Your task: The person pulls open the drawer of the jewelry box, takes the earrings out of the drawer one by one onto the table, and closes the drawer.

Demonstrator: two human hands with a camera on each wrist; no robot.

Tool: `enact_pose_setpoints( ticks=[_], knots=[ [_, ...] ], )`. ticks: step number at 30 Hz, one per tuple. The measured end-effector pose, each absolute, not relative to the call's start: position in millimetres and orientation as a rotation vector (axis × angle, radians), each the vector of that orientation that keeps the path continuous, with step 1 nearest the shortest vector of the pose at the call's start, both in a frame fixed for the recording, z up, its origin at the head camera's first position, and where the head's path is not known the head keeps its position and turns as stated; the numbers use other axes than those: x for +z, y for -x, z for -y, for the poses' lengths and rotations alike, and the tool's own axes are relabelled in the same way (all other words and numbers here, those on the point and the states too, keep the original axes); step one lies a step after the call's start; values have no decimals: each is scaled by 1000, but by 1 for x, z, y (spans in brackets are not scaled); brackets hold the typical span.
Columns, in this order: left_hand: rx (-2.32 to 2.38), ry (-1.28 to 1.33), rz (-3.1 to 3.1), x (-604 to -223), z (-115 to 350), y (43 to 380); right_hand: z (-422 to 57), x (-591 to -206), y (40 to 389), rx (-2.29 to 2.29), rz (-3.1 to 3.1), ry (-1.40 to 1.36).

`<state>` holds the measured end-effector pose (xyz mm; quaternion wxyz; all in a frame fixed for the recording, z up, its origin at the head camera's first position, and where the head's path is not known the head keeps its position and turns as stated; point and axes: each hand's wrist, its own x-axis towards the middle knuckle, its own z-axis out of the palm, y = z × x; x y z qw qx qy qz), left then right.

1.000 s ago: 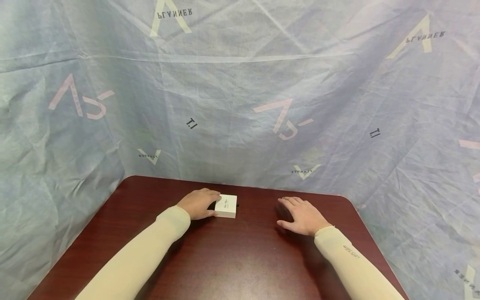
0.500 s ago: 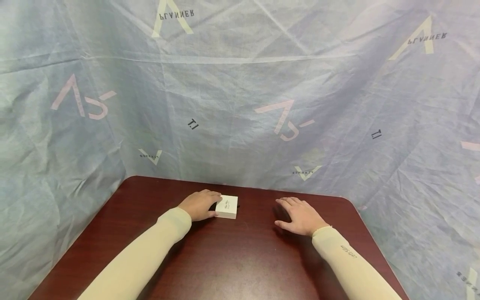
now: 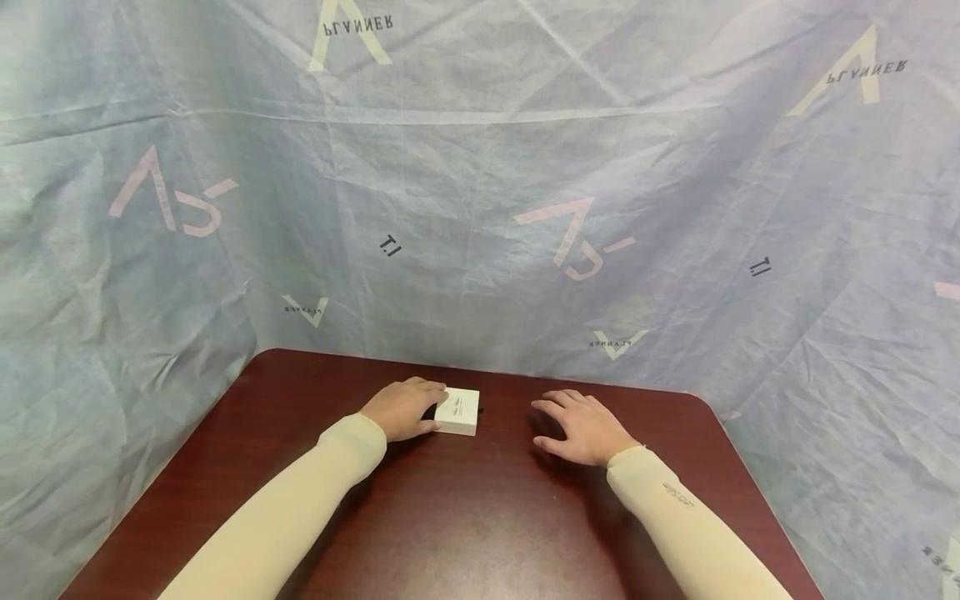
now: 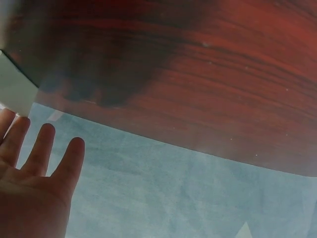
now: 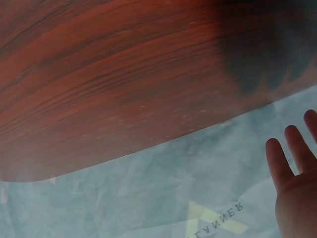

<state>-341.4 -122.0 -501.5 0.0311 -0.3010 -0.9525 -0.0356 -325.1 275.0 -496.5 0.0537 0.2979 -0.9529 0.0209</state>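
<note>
A small white box (image 3: 461, 412) with dark lettering on its lid lies toward the far side of the table, and a small black tab (image 3: 481, 410) sticks out from its right side. My left hand (image 3: 403, 410) holds the box's left end, thumb at the near corner and fingers at the far one. In the left wrist view, part of the box (image 4: 16, 88) shows at the left border beyond the fingertips. To the right of the box, my right hand (image 3: 581, 427) hovers palm down with spread, relaxed fingers and nothing in it. Its fingers also appear in the right wrist view.
The dark red wooden table (image 3: 465, 517) has rounded far corners. Grey-blue printed cloth (image 3: 450, 183) hangs behind it and along both sides, close to the table's edges. Cream sleeves cover both forearms.
My right hand has drifted left, closer to the box. The left hand stays at the box's left end, and the whole head view has shifted slightly.
</note>
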Motion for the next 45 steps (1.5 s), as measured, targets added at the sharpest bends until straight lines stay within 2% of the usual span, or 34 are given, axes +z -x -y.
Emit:
enact_pose_setpoints(
  ticks=[36, 45],
  knots=[
    [-90, 937, 2937, -498, 120, 341, -200, -500, 346, 168, 2855, -915],
    [-73, 935, 2942, -497, 120, 339, -189, -515, 353, 68, 2781, -925]
  ],
)
